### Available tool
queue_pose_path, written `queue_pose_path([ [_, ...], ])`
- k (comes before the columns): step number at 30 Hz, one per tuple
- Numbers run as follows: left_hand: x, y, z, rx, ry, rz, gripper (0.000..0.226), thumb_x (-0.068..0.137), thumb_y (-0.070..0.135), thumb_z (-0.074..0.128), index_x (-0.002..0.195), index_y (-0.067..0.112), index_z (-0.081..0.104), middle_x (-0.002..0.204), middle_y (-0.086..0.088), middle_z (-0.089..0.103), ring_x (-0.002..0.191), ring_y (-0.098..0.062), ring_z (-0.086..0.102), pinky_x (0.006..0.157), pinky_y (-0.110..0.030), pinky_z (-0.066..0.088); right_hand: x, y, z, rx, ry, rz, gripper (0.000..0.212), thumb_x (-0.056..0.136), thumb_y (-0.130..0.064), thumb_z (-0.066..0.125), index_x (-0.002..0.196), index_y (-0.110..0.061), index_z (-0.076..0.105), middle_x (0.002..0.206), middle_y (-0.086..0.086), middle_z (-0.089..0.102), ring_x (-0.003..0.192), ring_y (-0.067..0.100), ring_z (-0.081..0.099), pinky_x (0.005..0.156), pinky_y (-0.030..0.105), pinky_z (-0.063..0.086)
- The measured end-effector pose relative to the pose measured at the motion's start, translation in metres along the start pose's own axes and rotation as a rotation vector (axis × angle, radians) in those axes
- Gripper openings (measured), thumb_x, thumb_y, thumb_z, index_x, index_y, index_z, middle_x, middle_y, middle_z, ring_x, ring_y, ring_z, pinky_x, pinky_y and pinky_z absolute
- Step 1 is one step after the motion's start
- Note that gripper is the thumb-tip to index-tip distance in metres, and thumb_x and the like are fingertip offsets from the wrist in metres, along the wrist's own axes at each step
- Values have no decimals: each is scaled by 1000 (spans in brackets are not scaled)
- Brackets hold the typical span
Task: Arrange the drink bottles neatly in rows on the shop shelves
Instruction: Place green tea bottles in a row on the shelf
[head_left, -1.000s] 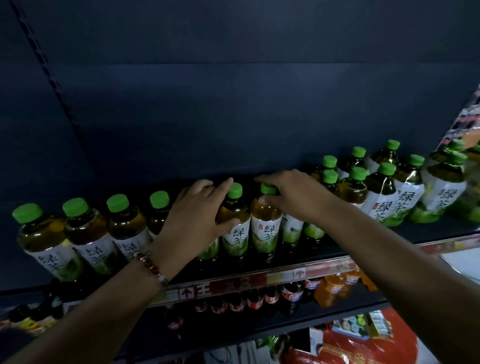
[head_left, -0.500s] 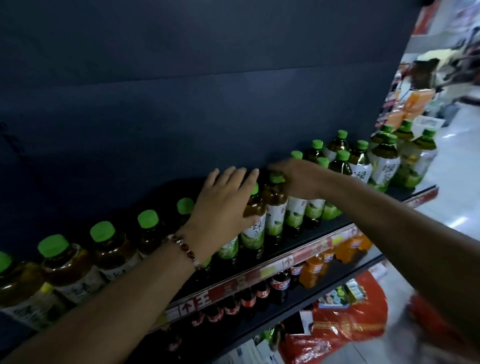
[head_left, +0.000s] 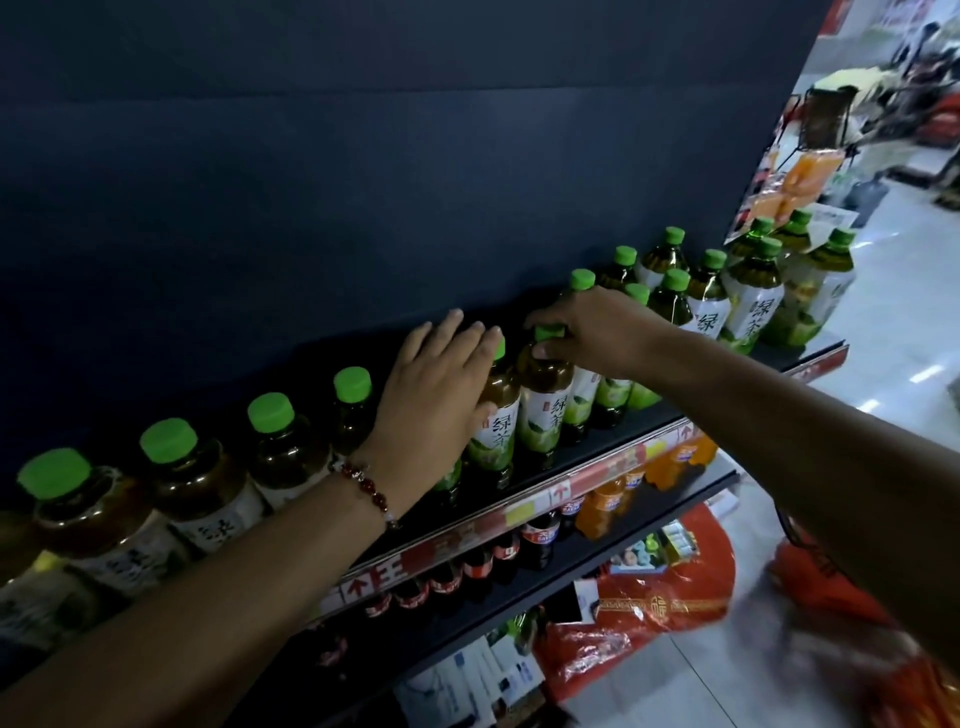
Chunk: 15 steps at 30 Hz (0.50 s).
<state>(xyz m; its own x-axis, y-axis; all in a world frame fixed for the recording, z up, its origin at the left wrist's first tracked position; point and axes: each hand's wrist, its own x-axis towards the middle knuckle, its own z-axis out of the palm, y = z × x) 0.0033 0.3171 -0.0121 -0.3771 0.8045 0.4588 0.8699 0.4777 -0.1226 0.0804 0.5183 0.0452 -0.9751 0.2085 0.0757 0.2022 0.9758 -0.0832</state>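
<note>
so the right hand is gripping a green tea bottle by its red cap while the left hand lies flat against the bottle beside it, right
Not quite: the cap is green, not red, as the head view shows. The rest holds: the right hand grips a green tea bottle by its cap while the left hand lies flat against the bottle beside it.

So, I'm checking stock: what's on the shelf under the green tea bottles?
Dark cola bottles with red labels and orange soda bottles stand on the lower shelf. Its left end is hidden behind the left arm.
</note>
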Motion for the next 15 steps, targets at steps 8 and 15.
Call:
queue_pose_path([
  [8,1,0,0,-22,-13,-37,78,84,43,72,149,17,38,151,-1,44,145,-23,30,119,-40,19,2,-10,-3,-22,17,43,42,94,-40,57,135,-30,57,132,1,61,121,23,55,98,35,45],
  [15,0,5,-3,-38,-31,-65,78,85,41,71,150,18,35,153,-1,41,147,-23,27,118,-40,19,-7,-14,0,35,48,82,42,93,-36,60,134,-28,58,128,3,64,118,24,58,97,35,47],
])
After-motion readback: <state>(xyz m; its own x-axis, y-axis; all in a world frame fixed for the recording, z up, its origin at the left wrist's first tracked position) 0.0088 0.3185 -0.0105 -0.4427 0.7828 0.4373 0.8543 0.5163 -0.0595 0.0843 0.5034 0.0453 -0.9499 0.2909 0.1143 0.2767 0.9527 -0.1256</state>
